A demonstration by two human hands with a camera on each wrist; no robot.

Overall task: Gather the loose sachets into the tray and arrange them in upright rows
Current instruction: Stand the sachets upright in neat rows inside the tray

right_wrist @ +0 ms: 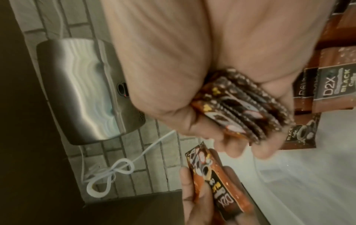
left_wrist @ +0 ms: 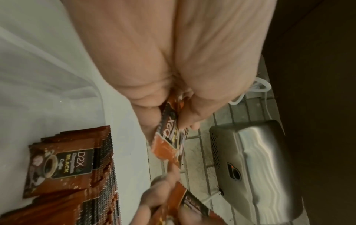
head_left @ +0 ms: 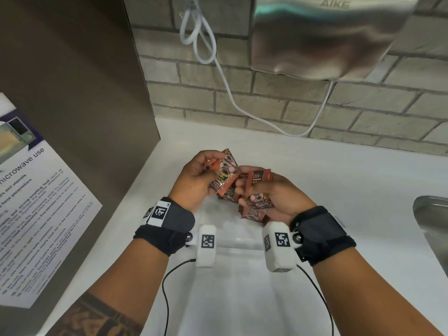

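The left hand (head_left: pixel 194 181) grips a small bundle of coffee sachets (head_left: pixel 224 173) between thumb and curled fingers, raised above the far end of the translucent tray (head_left: pixel 232 241). The right hand (head_left: pixel 274 195) is curled round a fanned stack of sachets (right_wrist: pixel 248 109), its edges showing between the fingers. The two hands are close together, the bundles nearly touching. In the tray, below the hands, a row of sachets (left_wrist: pixel 73 164) stands packed face to face, printed "D2X BLACK Coffee". The tray rests on the white surface (head_left: pixel 339 180). A steel hand dryer (head_left: pixel 322 37) hangs on the brick wall (head_left: pixel 266 98); its white cable (head_left: pixel 230 93) is looped. A steel sink (head_left: pixel 434 219) lies to the right. A microwave notice (head_left: pixel 36 214) is fixed to the left panel.
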